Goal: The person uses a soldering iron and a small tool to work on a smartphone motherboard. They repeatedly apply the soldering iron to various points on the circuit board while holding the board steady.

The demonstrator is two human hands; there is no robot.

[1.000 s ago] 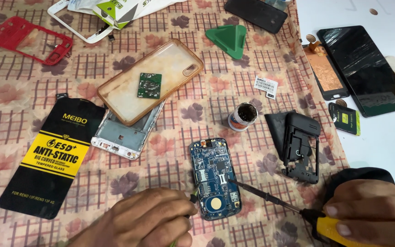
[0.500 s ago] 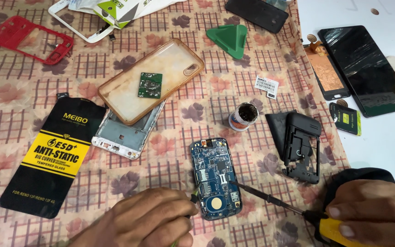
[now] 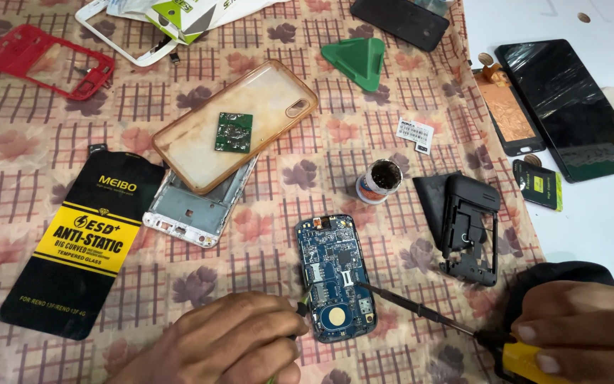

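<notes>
A blue phone circuit board (image 3: 335, 276) lies on the patterned cloth near the front edge. My left hand (image 3: 225, 347) rests beside its left side, fingers pinched on a thin green-tipped tool (image 3: 303, 307) that touches the board's left edge. My right hand (image 3: 583, 328) grips the yellow handle of a soldering iron (image 3: 527, 359), whose dark shaft (image 3: 413, 307) runs up-left, the tip resting on the middle of the board.
A small flux pot (image 3: 378, 179) stands just behind the board. A black phone frame (image 3: 467, 224) lies to the right, a clear case with a green chip (image 3: 234, 131), a metal frame (image 3: 197, 210) and a black-yellow glass packet (image 3: 83, 245) to the left. Screens (image 3: 563, 107) lie on the white table.
</notes>
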